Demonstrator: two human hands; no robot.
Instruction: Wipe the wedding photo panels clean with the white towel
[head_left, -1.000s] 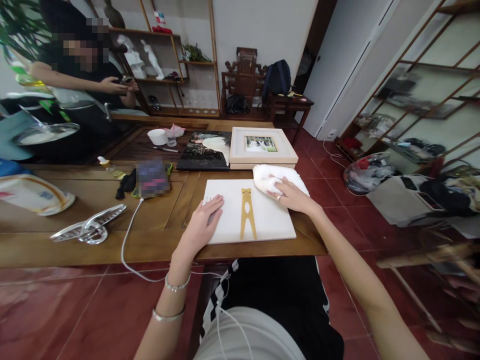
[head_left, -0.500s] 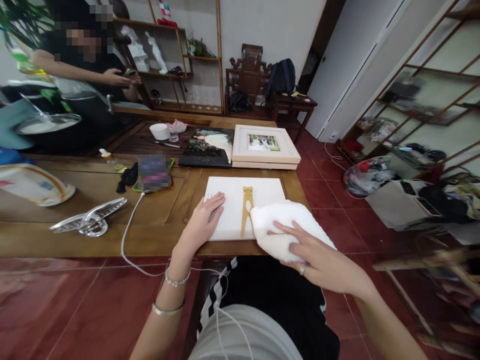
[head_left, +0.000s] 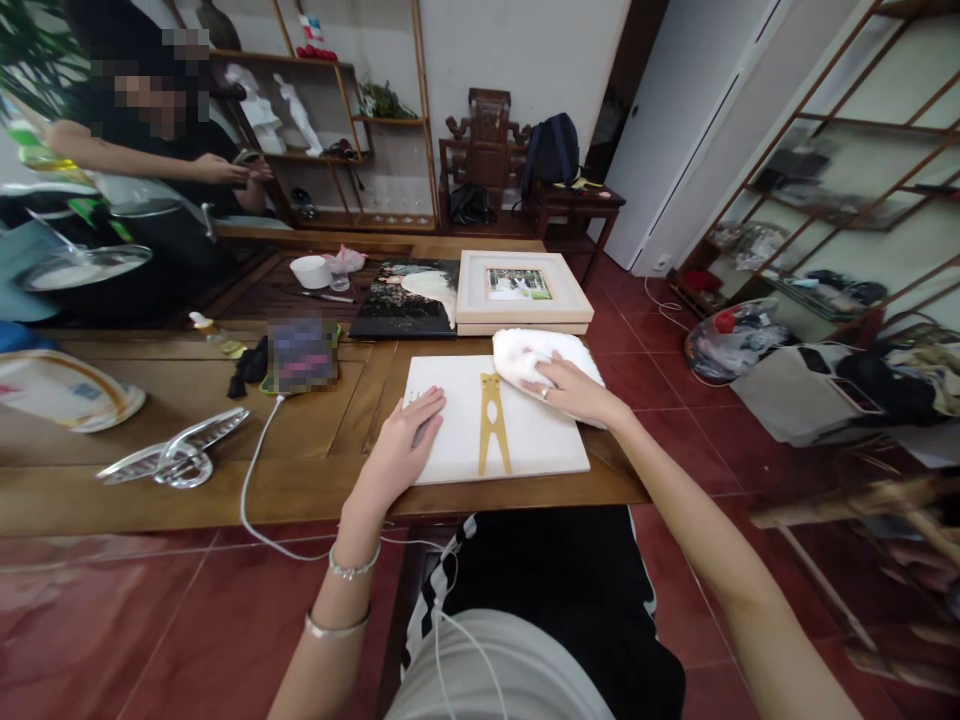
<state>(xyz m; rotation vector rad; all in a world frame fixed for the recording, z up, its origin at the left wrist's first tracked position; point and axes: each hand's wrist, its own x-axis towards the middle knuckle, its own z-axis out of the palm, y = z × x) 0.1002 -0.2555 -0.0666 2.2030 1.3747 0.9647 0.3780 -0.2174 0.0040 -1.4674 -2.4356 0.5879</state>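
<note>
A white picture frame (head_left: 540, 440) lies face down on the wooden table (head_left: 187, 400), with its gold stand (head_left: 493, 425) flat on the back. My left hand (head_left: 401, 450) rests flat on the frame's left edge, fingers stretched out. My right hand (head_left: 574, 390) presses a white cloth (head_left: 525, 355) onto the frame's far right corner, fingers curled over it.
Beyond lie a white framed photo (head_left: 521, 290) and a dark photo print (head_left: 409, 298). A phone (head_left: 304, 355) with a white cable (head_left: 251, 480), a silver clip (head_left: 176, 455), a plate (head_left: 67, 390) and a white bowl (head_left: 311, 270) stand left. Another person sits at the far left.
My right hand with the cloth went from the frame's far right corner to its near right edge, then back up to the far corner. My left hand stayed put.
</note>
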